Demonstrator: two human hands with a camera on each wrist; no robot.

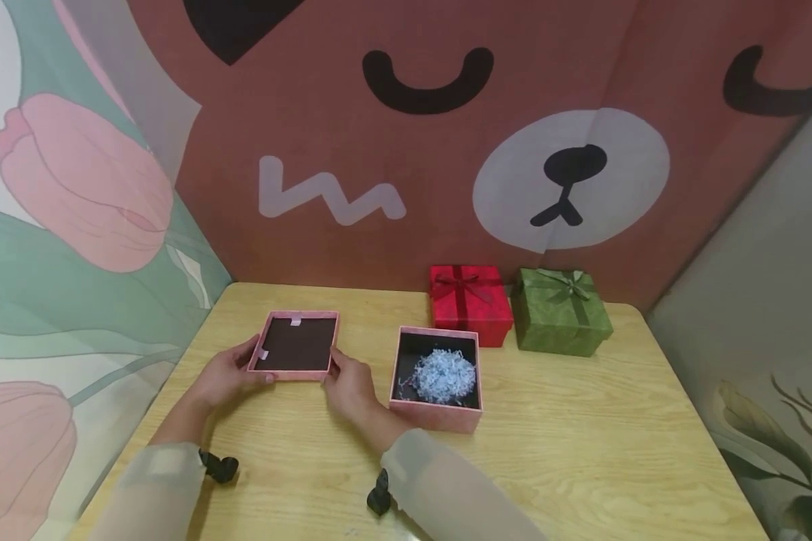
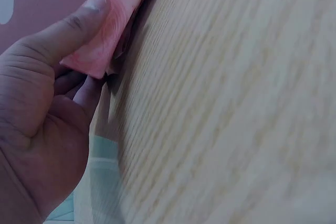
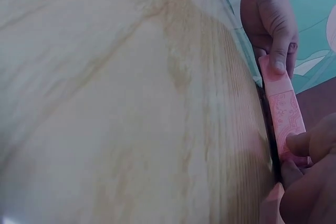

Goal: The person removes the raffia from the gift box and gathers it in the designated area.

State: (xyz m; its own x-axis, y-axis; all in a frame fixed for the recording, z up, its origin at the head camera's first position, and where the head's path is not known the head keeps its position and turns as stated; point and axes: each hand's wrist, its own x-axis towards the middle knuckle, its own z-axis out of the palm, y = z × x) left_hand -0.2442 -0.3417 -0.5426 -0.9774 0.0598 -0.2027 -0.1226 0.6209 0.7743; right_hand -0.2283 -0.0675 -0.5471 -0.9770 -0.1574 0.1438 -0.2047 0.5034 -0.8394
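Observation:
A square pink box lid [image 1: 295, 344] lies with its dark brown inside facing up, at the left of the table. My left hand [image 1: 226, 373] grips its near left corner, the thumb along the pink side wall [image 2: 113, 24]. At the near right corner my right hand [image 1: 349, 385] pinches the lid, thumb on the side wall and fingers below. In the right wrist view both hands hold the two ends of the lid's patterned front side [image 3: 286, 111]. Right of the right hand stands the open pink box [image 1: 435, 415], holding a heap of pale blue shredded paper [image 1: 444, 376].
A red gift box [image 1: 471, 304] with a dark ribbon bow stands behind the open box. Beside it is a green gift box [image 1: 563, 312] with a green bow. All stand on a wood-grain table [image 1: 582, 451], backed by a bear-print curtain [image 1: 352, 248].

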